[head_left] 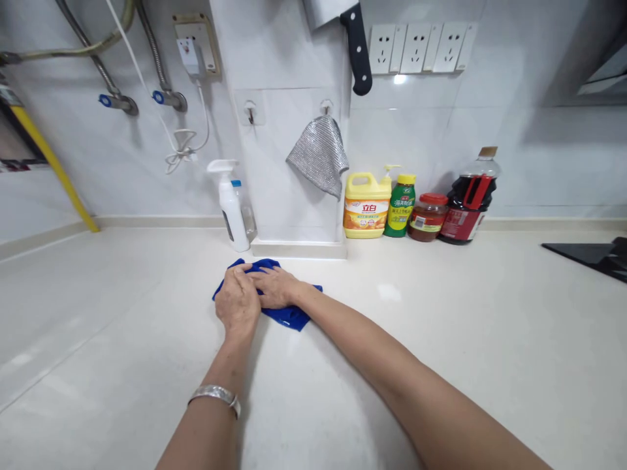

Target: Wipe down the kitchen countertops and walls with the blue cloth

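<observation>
A crumpled blue cloth point(289, 317) lies on the white countertop point(372, 365), below the tiled pillar. My left hand point(238, 301) is on its left part, fingers curled in against the cloth and partly hidden by the back of the hand. Beside it, my right hand point(275, 287) presses flat on the cloth, its fingers stretched toward the left hand. The two hands touch or nearly touch. A silver bracelet point(215, 393) circles my left wrist. Just behind the hands stands a white spray bottle point(232, 212), with a clear blue-capped bottle point(247, 212) partly hidden behind it.
Along the wall stand a yellow detergent jug point(366, 207), a green bottle point(400, 207), a red-lidded jar point(427, 219) and a large dark sauce bottle point(467, 202). A silver mesh cloth point(319, 155) and a black-handled cleaver point(356, 49) hang above. A black hob edge point(588, 254) is at right.
</observation>
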### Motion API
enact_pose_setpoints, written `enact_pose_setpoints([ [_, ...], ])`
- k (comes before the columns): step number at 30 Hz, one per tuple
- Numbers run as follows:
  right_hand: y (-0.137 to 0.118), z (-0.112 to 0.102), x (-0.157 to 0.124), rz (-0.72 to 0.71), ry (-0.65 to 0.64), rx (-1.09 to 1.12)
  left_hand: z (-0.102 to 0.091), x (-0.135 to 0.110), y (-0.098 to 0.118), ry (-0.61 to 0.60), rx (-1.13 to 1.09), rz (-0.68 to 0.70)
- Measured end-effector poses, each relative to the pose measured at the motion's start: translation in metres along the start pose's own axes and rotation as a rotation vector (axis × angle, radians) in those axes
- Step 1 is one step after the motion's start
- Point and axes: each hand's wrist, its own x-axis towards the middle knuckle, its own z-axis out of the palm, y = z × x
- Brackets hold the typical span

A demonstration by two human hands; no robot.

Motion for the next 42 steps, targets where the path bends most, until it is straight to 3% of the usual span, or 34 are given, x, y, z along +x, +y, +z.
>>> enact_pose_setpoints([
  [7,0.030,-0.013,0.006,0.113,0.037,0.002,0.002,0.004,-0.005,-0.079,-0.005,0.013],
  [14,0.067,-0.018,-0.038,0.106,0.056,-0.016,-0.001,0.006,-0.007,-0.144,0.030,-0.007],
  [20,0.105,-0.028,-0.115,0.119,0.120,-0.003,-0.004,0.012,-0.015,-0.213,0.063,-0.041],
  [25,0.131,-0.037,-0.184,0.214,0.163,-0.008,-0.004,0.014,-0.021,-0.262,0.091,-0.034],
  [32,0.155,-0.047,-0.284,0.674,0.220,-0.115,-0.012,0.012,-0.018,-0.273,0.112,0.011],
  [37,0.149,-0.049,-0.366,0.841,0.248,-0.161,-0.014,0.009,-0.012,-0.279,0.145,0.073],
  [42,0.115,-0.038,-0.424,0.993,0.259,-0.255,-0.013,0.001,-0.010,-0.318,0.183,0.133],
])
